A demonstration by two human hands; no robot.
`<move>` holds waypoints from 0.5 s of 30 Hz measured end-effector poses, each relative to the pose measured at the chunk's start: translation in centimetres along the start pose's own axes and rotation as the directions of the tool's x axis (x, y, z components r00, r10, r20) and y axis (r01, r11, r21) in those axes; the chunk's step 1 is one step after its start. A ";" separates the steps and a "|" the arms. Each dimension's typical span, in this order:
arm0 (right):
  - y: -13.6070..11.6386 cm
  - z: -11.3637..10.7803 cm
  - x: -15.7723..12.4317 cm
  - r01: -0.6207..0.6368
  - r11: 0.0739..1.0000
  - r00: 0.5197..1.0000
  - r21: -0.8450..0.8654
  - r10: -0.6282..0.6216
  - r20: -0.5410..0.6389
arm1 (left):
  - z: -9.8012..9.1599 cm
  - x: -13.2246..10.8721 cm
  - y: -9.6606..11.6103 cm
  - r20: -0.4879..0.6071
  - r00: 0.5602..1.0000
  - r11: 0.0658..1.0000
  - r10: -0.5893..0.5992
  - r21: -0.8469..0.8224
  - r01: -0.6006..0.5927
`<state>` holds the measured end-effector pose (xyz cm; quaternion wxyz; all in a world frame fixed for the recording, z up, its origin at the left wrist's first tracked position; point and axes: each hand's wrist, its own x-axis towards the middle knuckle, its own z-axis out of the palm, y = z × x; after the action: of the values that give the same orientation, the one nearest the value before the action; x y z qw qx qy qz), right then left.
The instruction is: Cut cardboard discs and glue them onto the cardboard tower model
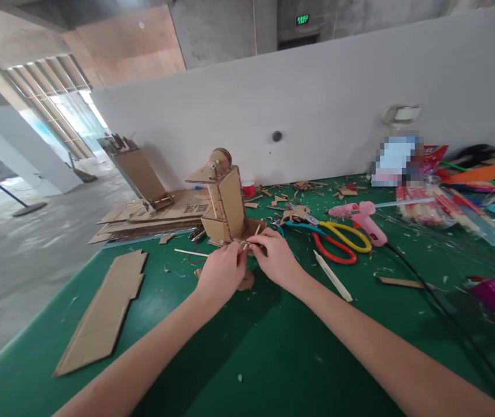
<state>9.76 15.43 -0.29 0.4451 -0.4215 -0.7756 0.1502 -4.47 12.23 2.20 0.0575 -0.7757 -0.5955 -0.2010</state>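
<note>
My left hand [221, 271] and my right hand [276, 259] meet at the base of a cardboard model [232, 200], fingertips pinched close together. A thin wooden stick [257, 231] pokes up between the fingers of my right hand. Whatever my left fingers grip is too small and covered to make out. The model has a tall box body with a rounded piece on top and reddish wire along its side. Partly hidden under my hands lies a round cardboard disc [246, 281]. Another pale stick [190, 252] lies left of my left hand.
A cut cardboard piece [102, 313] lies at left, with stacked cardboard sheets [156, 217] behind. To the right are yellow-handled scissors [352, 231], red-handled scissors [337, 250], a white pen-like tool [333, 277] and a pink glue gun [367, 220] with a black cord. Scraps litter the green table.
</note>
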 end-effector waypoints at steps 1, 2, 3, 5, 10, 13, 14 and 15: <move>0.0 0.0 0.0 0.003 1.000 1.000 -0.003 -0.003 0.000 | 0.0 0.1 0.0 -0.002 1.000 1.000 -0.009 -0.021 0.009; 0.1 0.0 0.0 0.005 1.000 1.000 -0.005 -0.005 0.000 | 0.0 0.2 0.1 -0.004 1.000 0.999 -0.018 -0.043 0.018; 0.1 0.1 0.0 0.006 1.000 1.000 -0.007 -0.006 0.000 | 0.0 0.3 0.1 -0.008 1.000 0.998 -0.026 -0.063 0.025; 0.2 0.1 0.0 0.009 1.000 1.000 -0.009 -0.009 0.002 | 0.2 0.5 0.1 -0.022 0.999 0.994 -0.042 -0.098 0.040; 0.1 0.2 -0.1 0.020 1.000 1.000 -0.016 -0.020 0.001 | 0.6 0.7 -0.1 -0.067 0.996 0.988 -0.067 -0.146 0.057; -0.2 0.3 -0.2 0.029 0.999 1.000 -0.015 -0.029 -0.004 | 0.8 0.9 -0.4 -0.096 0.993 0.987 -0.064 -0.153 0.049; -0.3 0.3 -0.3 0.028 1.000 1.000 -0.014 -0.028 -0.010 | 0.8 1.0 -0.4 -0.103 0.993 0.987 -0.062 -0.155 0.045; -0.3 0.3 -0.3 0.023 1.000 1.000 -0.011 -0.023 -0.018 | 0.8 1.0 -0.5 -0.109 0.992 0.986 -0.059 -0.159 0.041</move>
<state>9.41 15.05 -0.46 0.4515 -0.4165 -0.7771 0.1372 -4.51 13.54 1.73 0.0252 -0.7500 -0.5928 -0.2922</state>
